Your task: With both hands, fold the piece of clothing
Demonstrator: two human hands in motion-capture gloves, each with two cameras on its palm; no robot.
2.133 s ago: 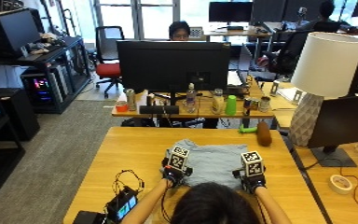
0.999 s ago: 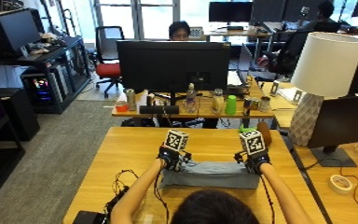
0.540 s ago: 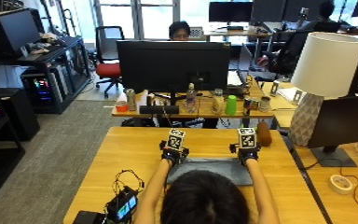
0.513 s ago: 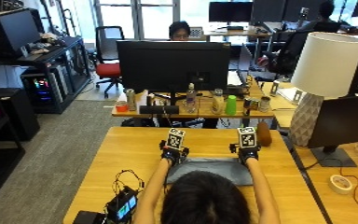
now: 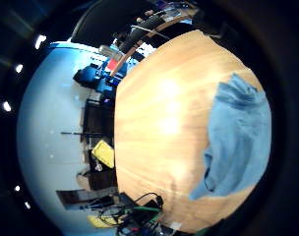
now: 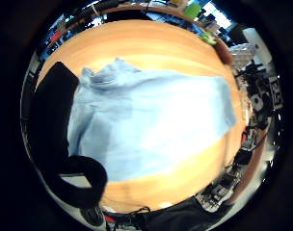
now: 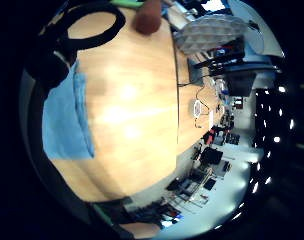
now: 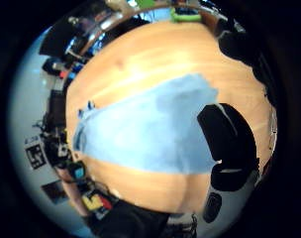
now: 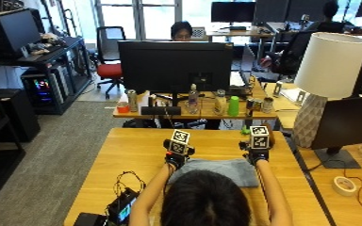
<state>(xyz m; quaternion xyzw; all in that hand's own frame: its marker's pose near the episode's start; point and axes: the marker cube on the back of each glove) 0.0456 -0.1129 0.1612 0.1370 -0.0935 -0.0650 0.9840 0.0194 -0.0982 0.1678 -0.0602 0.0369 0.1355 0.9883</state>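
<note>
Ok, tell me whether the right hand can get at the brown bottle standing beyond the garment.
Probably yes. The right hand sits at the blue garment's far right corner, and the brown bottle stands just beyond on bare table, nothing between.

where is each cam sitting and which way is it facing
Outside view: above and behind the person's head, facing the wooden table; both gloved hands show.
Left thumb side: left palm, over the light blue folded garment; black fingers.
Left little finger side: garment edge, no hand.
Right thumb side: garment; fingers.
Right little finger side: table.
All show the garment.
</note>
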